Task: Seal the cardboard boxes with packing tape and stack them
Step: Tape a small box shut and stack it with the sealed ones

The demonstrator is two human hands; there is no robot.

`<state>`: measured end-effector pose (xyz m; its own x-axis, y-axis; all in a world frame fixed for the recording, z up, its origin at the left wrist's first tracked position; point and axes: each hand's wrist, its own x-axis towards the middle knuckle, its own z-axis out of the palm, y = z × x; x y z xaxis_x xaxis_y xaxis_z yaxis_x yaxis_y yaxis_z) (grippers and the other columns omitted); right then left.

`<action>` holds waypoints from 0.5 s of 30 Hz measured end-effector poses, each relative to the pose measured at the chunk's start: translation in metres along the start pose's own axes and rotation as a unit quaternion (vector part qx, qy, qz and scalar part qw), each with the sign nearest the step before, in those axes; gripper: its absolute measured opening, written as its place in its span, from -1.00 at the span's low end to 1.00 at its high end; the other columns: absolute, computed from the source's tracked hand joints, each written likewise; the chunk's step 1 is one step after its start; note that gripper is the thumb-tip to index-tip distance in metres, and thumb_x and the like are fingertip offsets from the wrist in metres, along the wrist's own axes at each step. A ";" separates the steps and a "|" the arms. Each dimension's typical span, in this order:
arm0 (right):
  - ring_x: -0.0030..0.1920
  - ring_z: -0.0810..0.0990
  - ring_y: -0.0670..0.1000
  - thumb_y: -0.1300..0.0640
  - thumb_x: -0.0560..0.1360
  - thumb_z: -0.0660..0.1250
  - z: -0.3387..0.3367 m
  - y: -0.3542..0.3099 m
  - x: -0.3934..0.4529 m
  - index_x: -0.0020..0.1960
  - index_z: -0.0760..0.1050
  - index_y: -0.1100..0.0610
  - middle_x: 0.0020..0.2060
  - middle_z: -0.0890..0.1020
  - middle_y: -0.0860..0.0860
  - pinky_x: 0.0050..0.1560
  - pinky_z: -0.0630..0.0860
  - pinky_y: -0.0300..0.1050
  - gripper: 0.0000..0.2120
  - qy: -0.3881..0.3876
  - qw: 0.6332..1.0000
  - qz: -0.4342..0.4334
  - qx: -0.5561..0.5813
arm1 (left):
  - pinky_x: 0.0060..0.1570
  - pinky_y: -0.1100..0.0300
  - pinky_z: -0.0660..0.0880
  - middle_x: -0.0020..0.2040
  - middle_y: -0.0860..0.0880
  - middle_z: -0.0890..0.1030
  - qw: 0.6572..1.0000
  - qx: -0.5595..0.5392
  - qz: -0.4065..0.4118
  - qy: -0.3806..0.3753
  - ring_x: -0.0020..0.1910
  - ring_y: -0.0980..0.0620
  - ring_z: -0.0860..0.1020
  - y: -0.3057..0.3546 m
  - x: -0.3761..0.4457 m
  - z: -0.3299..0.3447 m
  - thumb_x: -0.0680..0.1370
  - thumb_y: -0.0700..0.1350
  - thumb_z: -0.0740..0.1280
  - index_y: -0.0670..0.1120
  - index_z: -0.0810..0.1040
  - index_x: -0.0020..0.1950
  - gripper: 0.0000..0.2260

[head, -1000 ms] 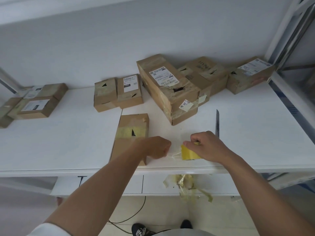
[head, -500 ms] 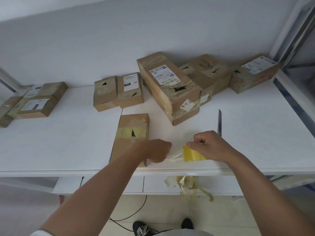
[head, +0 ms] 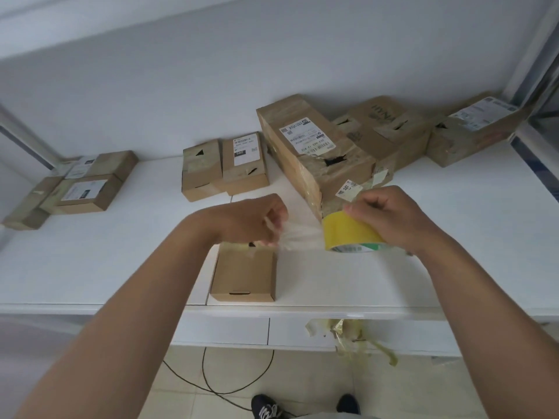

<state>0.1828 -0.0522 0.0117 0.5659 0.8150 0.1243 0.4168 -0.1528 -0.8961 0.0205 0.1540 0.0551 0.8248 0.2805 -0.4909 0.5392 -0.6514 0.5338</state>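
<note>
Below both hands, a white table [head: 453,237] against a white wall carries a small box [head: 243,275], long axis running away. Right hand [head: 390,216] grips the yellow tape roll [head: 348,234]; left hand [head: 257,220] pinches its stretched strip [head: 299,237].

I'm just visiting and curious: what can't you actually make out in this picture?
Head view only:
- Far end of the nearest box: hidden behind the left hand.
- Tape strip: clear and blurred; its end is lost in the left fingers.
- Tape roll: its core is covered by the right hand.
- Box labels: print too small.
</note>
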 end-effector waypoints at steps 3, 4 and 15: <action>-0.46 0.23 -0.13 0.01 0.52 0.40 0.017 -0.005 0.008 -0.44 0.24 0.10 -0.52 0.21 -0.10 -0.43 0.14 -0.29 -0.52 0.000 1.000 0.004 0.027 | -0.12 0.31 0.44 0.03 0.04 0.63 0.995 -0.076 -0.024 0.058 -0.07 0.08 0.60 -0.022 -0.007 -0.010 0.54 -0.28 0.40 -0.03 0.54 0.11 -0.78; -0.46 0.23 -0.14 -0.04 0.48 0.39 0.023 -0.006 0.011 -0.44 0.24 0.11 -0.51 0.21 -0.10 -0.43 0.14 -0.28 -0.53 0.001 0.999 0.011 0.038 | -0.11 0.32 0.43 -0.04 0.02 0.64 0.992 -0.099 -0.028 0.076 -0.08 0.07 0.58 -0.030 -0.010 -0.011 0.55 -0.28 0.40 -0.12 0.58 0.09 -0.85; -0.42 0.29 -0.15 0.14 0.56 0.36 0.085 -0.019 0.041 -0.39 0.31 0.13 -0.47 0.28 -0.10 -0.37 0.18 -0.27 -0.61 -0.015 0.999 0.031 0.027 | -0.15 0.30 0.58 -0.22 -0.10 0.58 0.882 -0.427 -0.001 0.201 -0.26 0.04 0.59 -0.111 -0.017 0.003 0.59 -0.37 0.31 -0.16 0.57 0.10 -0.83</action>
<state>0.1379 0.0313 -0.0024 0.5674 0.8215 0.0562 0.3420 -0.1731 -0.9236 -0.0542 0.2192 0.0018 0.7252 0.6196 -0.3002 0.3301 0.0696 0.9414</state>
